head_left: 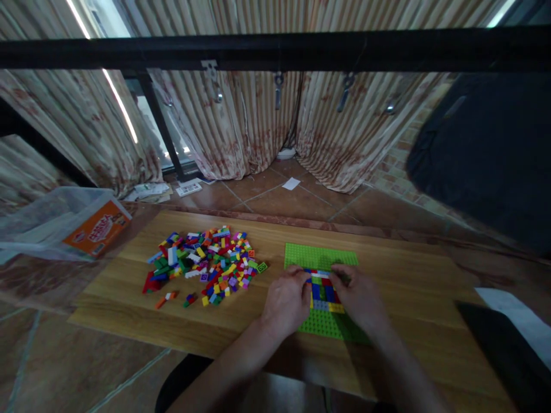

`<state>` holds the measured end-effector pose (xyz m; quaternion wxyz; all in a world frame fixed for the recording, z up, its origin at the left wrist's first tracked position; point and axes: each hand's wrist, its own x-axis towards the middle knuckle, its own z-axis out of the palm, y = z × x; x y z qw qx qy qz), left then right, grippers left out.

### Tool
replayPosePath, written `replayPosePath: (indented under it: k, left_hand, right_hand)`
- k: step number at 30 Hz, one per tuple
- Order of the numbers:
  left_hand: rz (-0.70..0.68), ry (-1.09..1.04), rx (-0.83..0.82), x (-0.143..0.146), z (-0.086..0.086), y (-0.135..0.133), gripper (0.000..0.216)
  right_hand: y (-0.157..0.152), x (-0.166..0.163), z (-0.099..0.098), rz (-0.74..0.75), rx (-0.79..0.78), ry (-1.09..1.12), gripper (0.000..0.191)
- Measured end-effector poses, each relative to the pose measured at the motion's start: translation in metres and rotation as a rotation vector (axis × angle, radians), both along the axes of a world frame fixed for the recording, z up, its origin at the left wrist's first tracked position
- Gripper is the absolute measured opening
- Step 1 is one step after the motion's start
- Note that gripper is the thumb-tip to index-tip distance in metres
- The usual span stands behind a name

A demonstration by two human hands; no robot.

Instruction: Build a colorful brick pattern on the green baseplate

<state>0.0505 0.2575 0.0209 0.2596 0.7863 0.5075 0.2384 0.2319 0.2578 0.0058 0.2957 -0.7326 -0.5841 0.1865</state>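
Note:
A green studded baseplate (321,324) lies on the wooden table. On it sits a low block of building bricks (322,291) in blue, red, yellow, grey, white and green. My left hand (287,298) is curled at the block's left side, its fingertips gripping the upper left corner. At the upper right corner, the bent fingers of my right hand (357,292) grip the block from the other side. Parts of both edges are hidden behind my fingers. Left of the plate spreads a pile of loose bricks (210,258) in many colours.
A clear plastic box (55,198) with an orange label stands beyond the table's left end. The wooden table (413,287) extends right towards a dark flat object (503,344) and white paper (519,315). Behind are curtains (249,126) and a black horizontal bar (258,53).

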Motion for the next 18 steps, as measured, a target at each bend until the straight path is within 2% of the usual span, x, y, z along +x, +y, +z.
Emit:
replayPosePath:
  k: [5, 18]
  left_hand:
    - [0.002, 0.052, -0.018, 0.000, 0.003, -0.002, 0.027]
    - [0.032, 0.079, 0.009, -0.006, 0.005, -0.002, 0.025]
  right_hand:
    - [0.001, -0.009, -0.006, 0.029, 0.047, -0.084, 0.037]
    - [0.007, -0.013, -0.013, 0.067, 0.061, -0.036, 0.042]
